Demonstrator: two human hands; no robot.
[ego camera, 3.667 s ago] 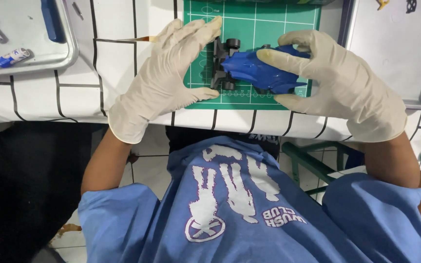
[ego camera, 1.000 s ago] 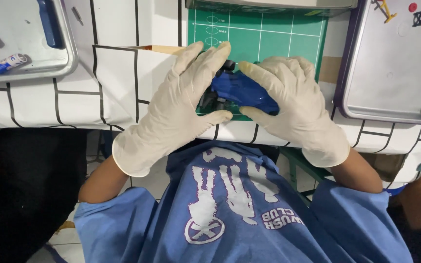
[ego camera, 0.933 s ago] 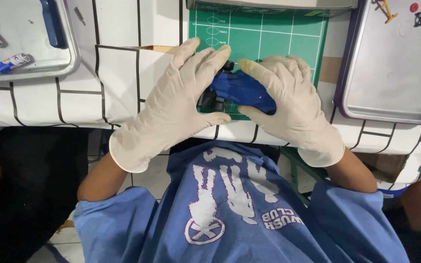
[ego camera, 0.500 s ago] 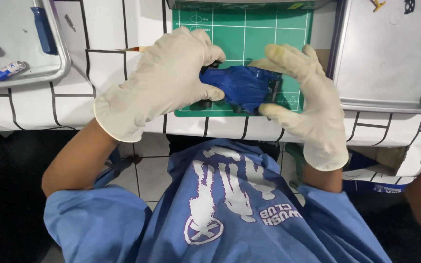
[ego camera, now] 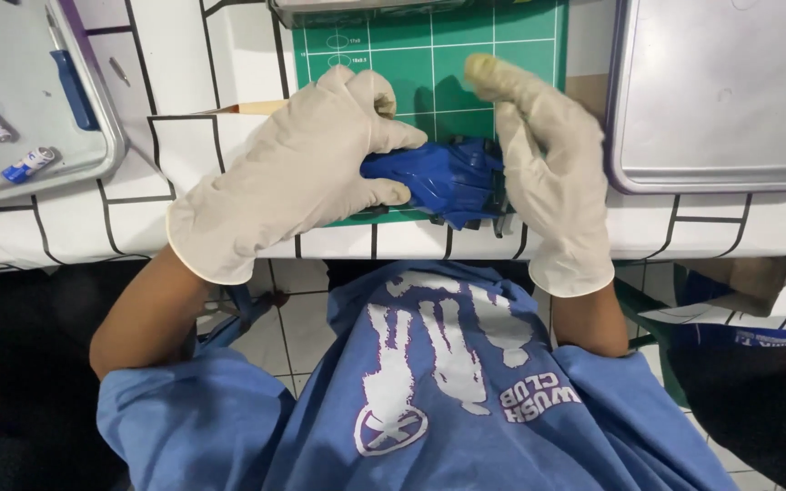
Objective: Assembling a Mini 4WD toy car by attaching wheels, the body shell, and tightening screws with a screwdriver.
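While both gloved hands close on it from either side, the blue toy car (ego camera: 443, 179) lies on the near edge of the green cutting mat (ego camera: 429, 68), its long axis running left to right along that edge; which end is the front cannot be told, since both ends are covered. The left hand (ego camera: 297, 173) is clamped on the car's left end, thumb under the shell and fingers laid over the top. The right hand (ego camera: 543, 164) stands upright against the car's right end, palm pressed to it and fingers raised, where dark wheels show just below the shell. Toward the person, the mat ends close to the lip of the white grid-lined table (ego camera: 184, 109), so little room is left on that side. Beyond the car, the mat is bare. Right of the mat sits a metal tray (ego camera: 720, 91); well left of it, another tray (ego camera: 38, 173) holds small tools.
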